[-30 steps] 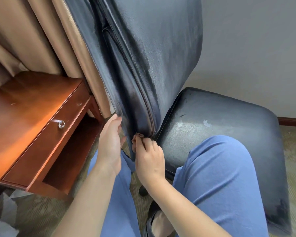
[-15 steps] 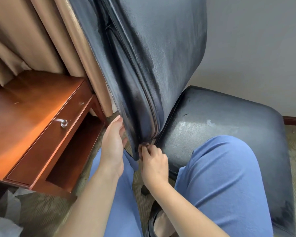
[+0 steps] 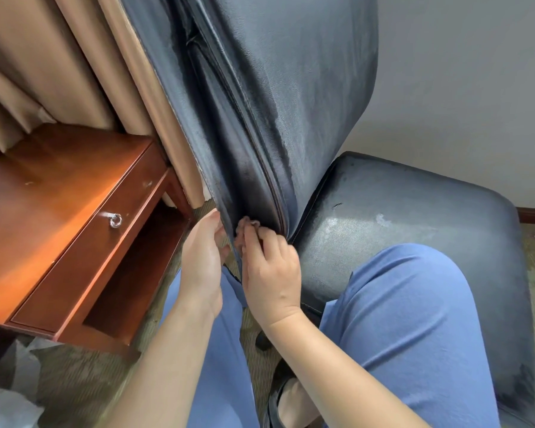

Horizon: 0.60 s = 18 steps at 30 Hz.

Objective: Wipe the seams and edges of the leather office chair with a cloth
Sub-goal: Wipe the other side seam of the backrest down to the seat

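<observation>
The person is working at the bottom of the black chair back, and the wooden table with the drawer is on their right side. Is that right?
Not quite. The head view shows the wooden table on the person's left. The rest holds: both the left hand and the right hand are at the bottom of the black chair back.

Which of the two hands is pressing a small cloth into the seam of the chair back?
The right hand: its fingertips pinch a small cloth against the chair back. The left hand only steadies the edge.

Worn dark leather chair (image 3: 291, 103), backrest upright above a scuffed seat; small cloth (image 3: 250, 223) pressed against its lower seam
</observation>
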Available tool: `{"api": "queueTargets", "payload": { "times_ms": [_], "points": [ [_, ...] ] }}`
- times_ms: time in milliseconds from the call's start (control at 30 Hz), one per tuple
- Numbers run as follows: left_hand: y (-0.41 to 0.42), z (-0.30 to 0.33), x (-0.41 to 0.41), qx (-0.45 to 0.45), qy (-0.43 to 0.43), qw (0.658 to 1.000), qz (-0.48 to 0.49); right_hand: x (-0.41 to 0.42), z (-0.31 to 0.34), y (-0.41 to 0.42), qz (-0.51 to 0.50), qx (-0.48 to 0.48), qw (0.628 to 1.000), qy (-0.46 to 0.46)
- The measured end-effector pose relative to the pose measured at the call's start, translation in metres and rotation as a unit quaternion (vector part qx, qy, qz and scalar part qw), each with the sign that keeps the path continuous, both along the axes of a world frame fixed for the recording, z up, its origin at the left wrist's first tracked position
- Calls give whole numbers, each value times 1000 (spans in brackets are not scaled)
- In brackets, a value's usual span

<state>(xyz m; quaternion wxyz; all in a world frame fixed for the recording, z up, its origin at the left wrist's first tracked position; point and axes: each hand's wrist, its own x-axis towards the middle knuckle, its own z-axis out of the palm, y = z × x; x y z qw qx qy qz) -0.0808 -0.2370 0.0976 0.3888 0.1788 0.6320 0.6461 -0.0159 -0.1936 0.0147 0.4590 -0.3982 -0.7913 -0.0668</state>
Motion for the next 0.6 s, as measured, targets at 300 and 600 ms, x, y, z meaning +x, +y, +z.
{"api": "queueTargets", "payload": {
  "times_ms": [300,600],
  "points": [
    [2,-2,-2,-6,-14,1000,11,16,-53,-9,-10,-197,977,-80],
    [4,-6,-1,3,-13,1000,1,-8,-1,-8,25,-84,993,76]
  ]
}}
